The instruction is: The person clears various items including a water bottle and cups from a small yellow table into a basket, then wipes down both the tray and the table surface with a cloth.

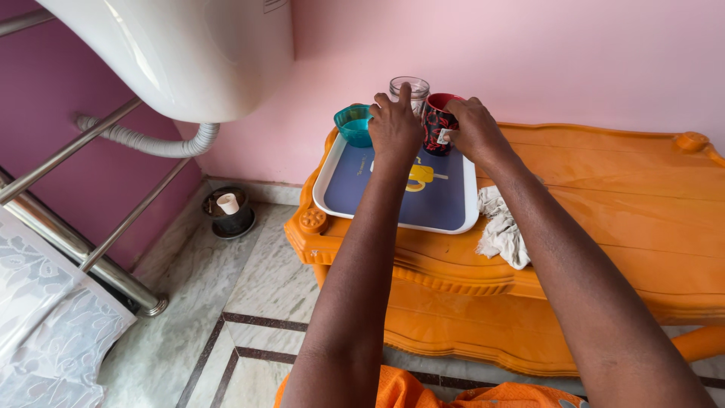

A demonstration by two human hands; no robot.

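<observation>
A white-rimmed blue tray [330,198] lies on the left end of an orange table [604,204]. At its far edge stand a teal bowl [352,125], a clear glass jar [418,85] and a dark red patterned mug [436,125]. My left hand [394,125] reaches over the tray, its fingers against the glass jar, beside the teal bowl. My right hand [473,128] is closed on the red mug's right side. How firmly the left hand grips the jar is hidden by the back of the hand.
A crumpled white cloth [500,230] lies on the table right of the tray. A white basin [189,53] with a grey corrugated hose [151,143] hangs at the upper left. Steel rails [75,249] and a small dark floor dish [229,211] sit left.
</observation>
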